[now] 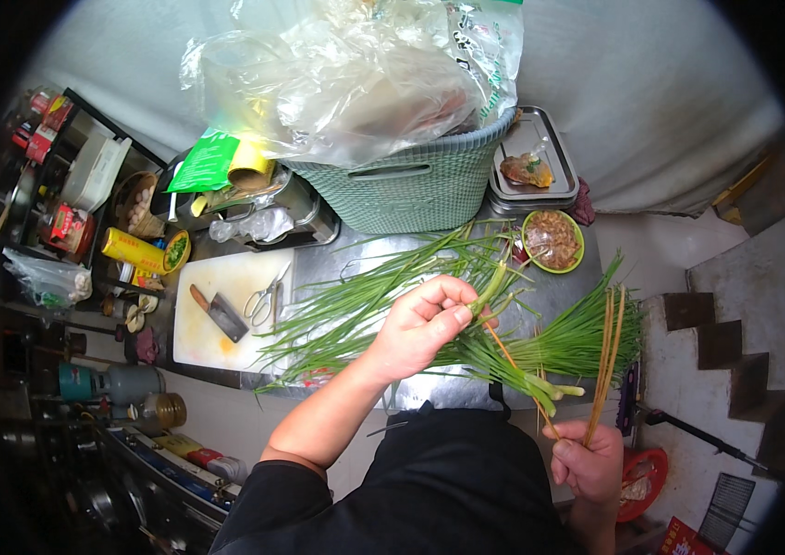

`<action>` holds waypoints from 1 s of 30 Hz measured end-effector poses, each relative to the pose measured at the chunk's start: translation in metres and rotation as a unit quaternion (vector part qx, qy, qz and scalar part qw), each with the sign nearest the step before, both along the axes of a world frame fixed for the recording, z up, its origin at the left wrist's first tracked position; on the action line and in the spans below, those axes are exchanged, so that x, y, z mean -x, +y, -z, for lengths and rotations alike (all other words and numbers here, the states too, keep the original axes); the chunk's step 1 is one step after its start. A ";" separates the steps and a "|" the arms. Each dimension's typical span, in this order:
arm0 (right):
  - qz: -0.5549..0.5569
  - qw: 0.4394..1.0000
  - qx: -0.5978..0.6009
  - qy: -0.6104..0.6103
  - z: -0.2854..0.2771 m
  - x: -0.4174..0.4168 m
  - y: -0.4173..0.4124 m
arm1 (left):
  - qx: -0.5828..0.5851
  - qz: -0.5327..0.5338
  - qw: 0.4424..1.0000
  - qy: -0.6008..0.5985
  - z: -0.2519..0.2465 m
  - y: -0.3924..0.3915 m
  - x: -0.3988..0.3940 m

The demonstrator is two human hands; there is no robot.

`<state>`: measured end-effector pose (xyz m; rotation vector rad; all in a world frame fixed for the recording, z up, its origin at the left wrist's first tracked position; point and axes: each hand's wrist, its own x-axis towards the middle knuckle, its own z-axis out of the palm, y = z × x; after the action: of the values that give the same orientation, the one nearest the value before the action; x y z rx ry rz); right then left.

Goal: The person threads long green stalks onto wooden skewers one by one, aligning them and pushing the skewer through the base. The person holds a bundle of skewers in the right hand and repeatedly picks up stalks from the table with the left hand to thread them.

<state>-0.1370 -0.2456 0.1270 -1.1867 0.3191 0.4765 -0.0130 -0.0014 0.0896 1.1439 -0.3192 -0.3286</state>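
Observation:
My left hand (427, 322) pinches a green vegetable piece (493, 284) between thumb and fingers above the metal table. My right hand (585, 458), low at the right near my body, holds several thin wooden skewers (606, 368). One skewer slants up from it towards the green piece at my left fingertips; whether it pierces the piece is hard to tell. Long green chives (351, 298) lie spread under and left of my left hand. A denser bunch of chives (573, 329) lies to the right, and skewered green stems (538, 388) hang between my hands.
On a white cutting board (191, 340) at left lie a cleaver (226, 319) and scissors (261, 302). A green plastic basket (406, 187) with plastic bags stands at the back. A bowl of brown food (552, 241) and a steel tray (548, 132) are at back right; shelves line the left.

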 end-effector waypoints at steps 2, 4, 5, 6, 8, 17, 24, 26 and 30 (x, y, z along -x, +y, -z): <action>-0.002 1.000 0.001 -0.001 -0.002 -0.001 0.001 | -0.004 0.004 1.000 0.000 0.002 0.000 0.000; -0.002 1.000 -0.001 0.001 -0.002 -0.001 0.001 | -0.015 0.012 1.000 -0.007 0.005 0.001 -0.001; -0.001 1.000 -0.002 0.003 -0.001 0.000 0.000 | -0.022 0.015 1.000 -0.009 0.004 0.002 0.000; 0.000 1.000 -0.003 0.004 -0.001 0.000 0.000 | -0.028 0.018 0.999 -0.011 0.000 0.002 0.000; -0.006 1.000 -0.003 0.003 -0.001 0.000 -0.001 | -0.029 0.023 0.999 -0.024 0.000 0.002 -0.001; -0.011 1.000 -0.002 0.016 0.000 0.002 -0.002 | -0.006 0.020 1.000 -0.007 -0.003 0.005 0.003; -0.036 0.999 -0.017 0.032 0.001 0.003 -0.009 | 0.017 0.086 0.995 -0.048 -0.003 0.012 -0.004; -0.039 0.998 -0.007 0.046 0.001 0.006 -0.010 | -0.008 0.084 0.992 -0.094 -0.004 0.012 -0.004; -0.042 0.998 0.001 0.041 0.003 0.013 -0.012 | -0.026 0.095 0.987 -0.127 -0.004 0.011 0.004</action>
<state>-0.1500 -0.2578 0.1245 -1.1872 0.3420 0.5995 -0.0169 0.0096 0.0934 1.2116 -0.6502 -0.3596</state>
